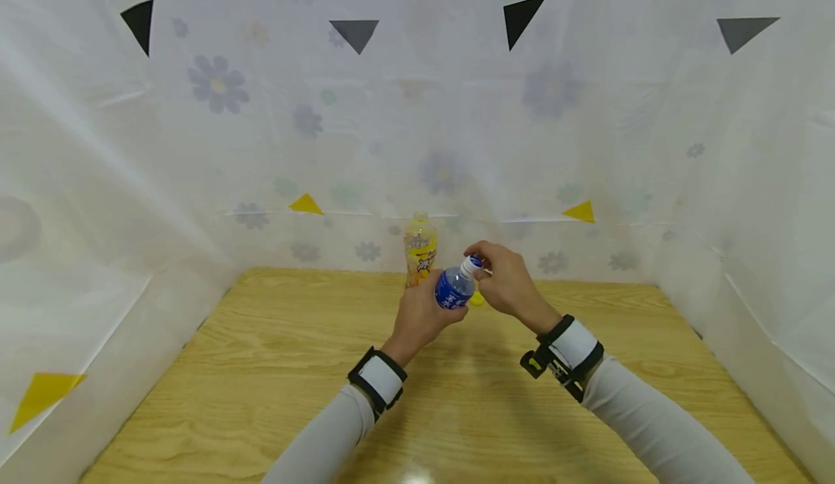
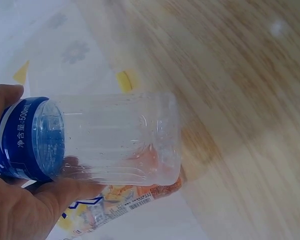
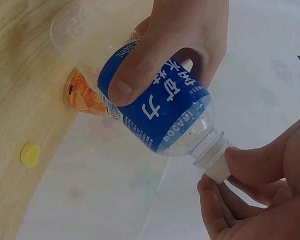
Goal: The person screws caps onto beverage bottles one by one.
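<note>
My left hand (image 1: 424, 316) grips a clear plastic water bottle (image 1: 454, 286) around its blue label, and the bottle tilts to the right above the table. Its lower part (image 2: 115, 137) looks clear, with droplets on the wall. At the bottle's mouth, my right hand (image 1: 509, 277) pinches the white cap (image 3: 218, 169) between thumb and fingers; the cap's top shows blue in the head view. Just behind the left hand stands a drink bottle (image 1: 420, 245) with a yellow and orange label and no cap on its neck. A yellow cap (image 3: 30, 154) lies on the table near it.
The wood-grain table (image 1: 274, 368) is enclosed by pale flower-printed sheeting (image 1: 443, 122) at the back and both sides. Black, grey and yellow triangles are stuck on the sheeting. The standing bottle is close to the table's back edge.
</note>
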A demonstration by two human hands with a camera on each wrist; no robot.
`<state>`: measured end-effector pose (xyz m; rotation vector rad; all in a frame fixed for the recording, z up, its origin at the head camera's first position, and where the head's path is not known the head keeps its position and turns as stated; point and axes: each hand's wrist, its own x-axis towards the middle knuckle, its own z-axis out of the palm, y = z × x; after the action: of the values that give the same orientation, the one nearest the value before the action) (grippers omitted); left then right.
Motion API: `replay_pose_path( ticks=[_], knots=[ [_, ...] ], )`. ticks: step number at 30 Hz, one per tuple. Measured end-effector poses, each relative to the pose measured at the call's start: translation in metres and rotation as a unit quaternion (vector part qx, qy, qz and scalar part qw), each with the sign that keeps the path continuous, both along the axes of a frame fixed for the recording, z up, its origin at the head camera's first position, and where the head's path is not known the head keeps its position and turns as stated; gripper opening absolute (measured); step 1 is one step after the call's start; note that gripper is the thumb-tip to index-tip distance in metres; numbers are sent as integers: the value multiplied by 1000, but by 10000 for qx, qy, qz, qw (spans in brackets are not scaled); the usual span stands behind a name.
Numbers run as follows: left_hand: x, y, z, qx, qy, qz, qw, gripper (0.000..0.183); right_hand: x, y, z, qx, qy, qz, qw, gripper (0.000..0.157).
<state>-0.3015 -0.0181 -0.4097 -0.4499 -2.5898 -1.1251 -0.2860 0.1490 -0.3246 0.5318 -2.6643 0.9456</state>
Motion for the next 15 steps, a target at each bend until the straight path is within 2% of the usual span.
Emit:
replay_pose_path(
  ticks=[9,15],
  knots=[
    [-2,1,-2,7,37,17,10000,62,-1,-2,-1,92,-75,-198,9997,28],
    [-1,1,-3,20,64,21,10000,63,-2,-3,-6,199,342,-222,9990,22]
  ],
)
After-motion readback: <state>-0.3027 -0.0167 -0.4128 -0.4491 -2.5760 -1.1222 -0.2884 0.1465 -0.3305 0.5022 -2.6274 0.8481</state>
